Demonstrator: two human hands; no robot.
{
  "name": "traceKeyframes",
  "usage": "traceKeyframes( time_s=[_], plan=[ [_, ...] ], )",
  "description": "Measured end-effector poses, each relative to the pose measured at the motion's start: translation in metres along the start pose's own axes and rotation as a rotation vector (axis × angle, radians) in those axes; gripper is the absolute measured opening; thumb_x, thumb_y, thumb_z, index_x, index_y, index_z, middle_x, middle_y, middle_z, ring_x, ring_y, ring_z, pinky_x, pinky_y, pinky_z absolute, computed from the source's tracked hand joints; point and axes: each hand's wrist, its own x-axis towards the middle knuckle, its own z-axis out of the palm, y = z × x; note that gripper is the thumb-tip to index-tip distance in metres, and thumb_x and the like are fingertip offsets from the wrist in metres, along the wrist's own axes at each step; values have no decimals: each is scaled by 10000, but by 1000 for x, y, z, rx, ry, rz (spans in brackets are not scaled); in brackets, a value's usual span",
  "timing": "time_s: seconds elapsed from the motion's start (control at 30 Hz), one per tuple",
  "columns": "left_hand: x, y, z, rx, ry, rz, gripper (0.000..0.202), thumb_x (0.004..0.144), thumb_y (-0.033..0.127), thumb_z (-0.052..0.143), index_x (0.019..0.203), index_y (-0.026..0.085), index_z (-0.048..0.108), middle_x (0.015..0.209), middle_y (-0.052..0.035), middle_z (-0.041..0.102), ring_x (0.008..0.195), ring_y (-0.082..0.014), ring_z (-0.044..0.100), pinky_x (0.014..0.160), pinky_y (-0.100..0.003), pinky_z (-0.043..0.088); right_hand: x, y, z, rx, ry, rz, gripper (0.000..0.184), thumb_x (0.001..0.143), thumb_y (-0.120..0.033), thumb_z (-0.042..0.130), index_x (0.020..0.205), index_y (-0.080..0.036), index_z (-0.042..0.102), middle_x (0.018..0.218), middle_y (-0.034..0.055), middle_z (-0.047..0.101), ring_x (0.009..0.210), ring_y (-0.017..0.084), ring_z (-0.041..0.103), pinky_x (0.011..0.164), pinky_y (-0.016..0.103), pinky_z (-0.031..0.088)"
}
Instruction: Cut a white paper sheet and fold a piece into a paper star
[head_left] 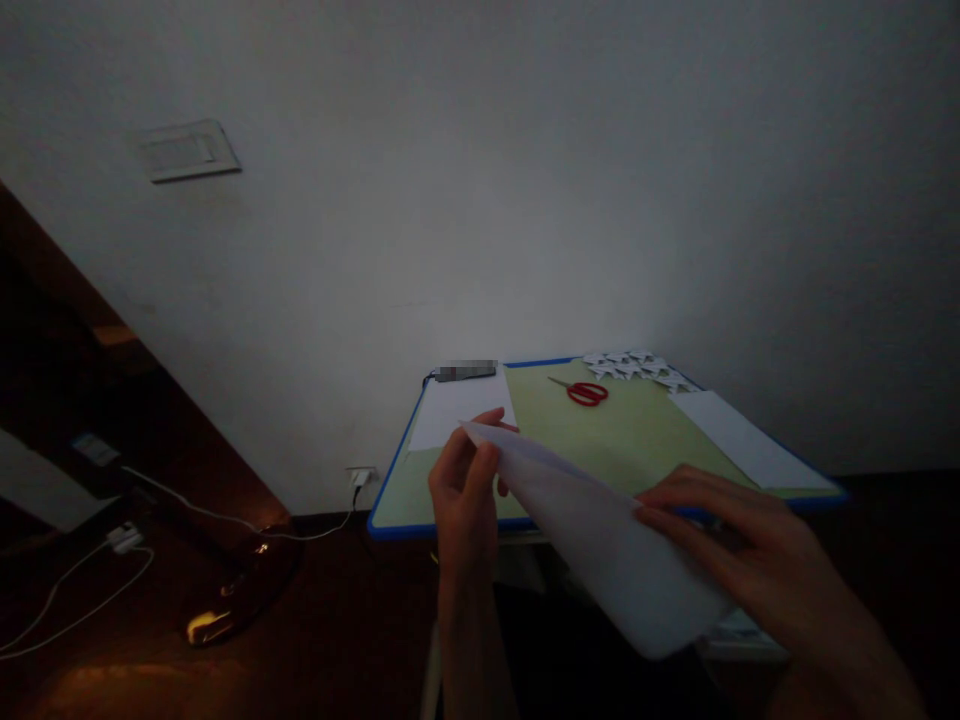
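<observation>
A folded sheet of white paper (600, 540) is held up in the air in front of the near table edge, slanting down to the right. My left hand (469, 480) pinches its pointed upper left corner between thumb and fingers. Along the upper right edge, my right hand (735, 540) grips the paper with thumb and forefinger. Beyond them, red-handled scissors (586, 393) lie on the green tabletop (630, 430), apart from both hands.
Several small folded paper pieces (630, 366) lie at the table's back right. White sheets (750, 440) rest at the right and more paper (457, 410) at the left, under a dark power strip (465, 373). A wall socket with a plug (360, 478) and white cables (217, 520) are at left.
</observation>
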Motion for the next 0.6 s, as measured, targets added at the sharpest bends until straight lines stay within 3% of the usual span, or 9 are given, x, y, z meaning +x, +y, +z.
traceKeyframes(
  time_s=[0.13,0.27,0.43,0.6],
  plan=[
    [-2,-4,1,-100,-143,-80,406,799,459,869,1104,202,790,1062,-110,809,867,-200,734,728,-265,580,1,1,2,13,-8,17,145,973,-396,738,868,-302,771,848,-33,771,764,149,729,696,210,597],
    [-6,-8,2,-221,-216,-160,381,808,464,871,1066,211,751,942,-92,830,831,-242,782,720,-331,625,0,3,3,12,-31,36,144,971,-409,739,888,-297,778,874,-16,776,793,164,735,709,231,604],
    [-8,-8,9,-122,-90,-150,247,882,394,823,974,189,720,831,-59,817,733,-198,771,676,-288,612,-2,7,5,3,-19,54,125,967,-416,742,942,-307,799,921,-6,788,834,176,744,741,248,617],
    [-4,-7,16,-127,5,-98,239,906,389,795,944,180,684,757,-35,781,696,-175,749,646,-264,595,0,7,6,17,-28,60,139,978,-413,726,976,-306,815,976,13,805,890,200,762,755,270,625]
  ],
)
